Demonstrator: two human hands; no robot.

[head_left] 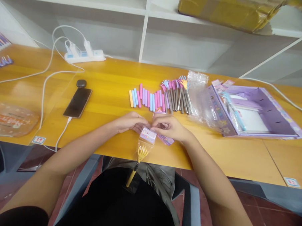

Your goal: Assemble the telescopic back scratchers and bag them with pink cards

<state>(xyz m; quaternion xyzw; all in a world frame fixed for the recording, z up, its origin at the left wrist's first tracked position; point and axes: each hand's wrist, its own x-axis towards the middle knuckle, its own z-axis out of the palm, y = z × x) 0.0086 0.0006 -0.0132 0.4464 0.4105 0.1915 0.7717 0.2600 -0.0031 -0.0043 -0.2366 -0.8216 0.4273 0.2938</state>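
Note:
My left hand [132, 122] and my right hand [171, 126] meet over the table's front edge, fingers closed at the top of a small printed header card [148, 135]. Below the card hangs a clear plastic bag with a yellow hand-shaped back scratcher [142, 154] inside, its handle pointing down toward my lap. Another printed card [166, 140] lies under my right hand. Just beyond are several back scratchers [178, 94] with metal rods, and beside them a row of pink, purple, blue and yellow handle tubes [148, 99].
Clear plastic bags [200, 101] lie right of the back scratchers, against a purple display box [273, 111]. On the left are a charging phone [77, 103], a dark earbud case [81, 83] and a power strip [93, 56] with white cables. White shelves [124, 35] rise behind, bearing a taped carton [228, 11].

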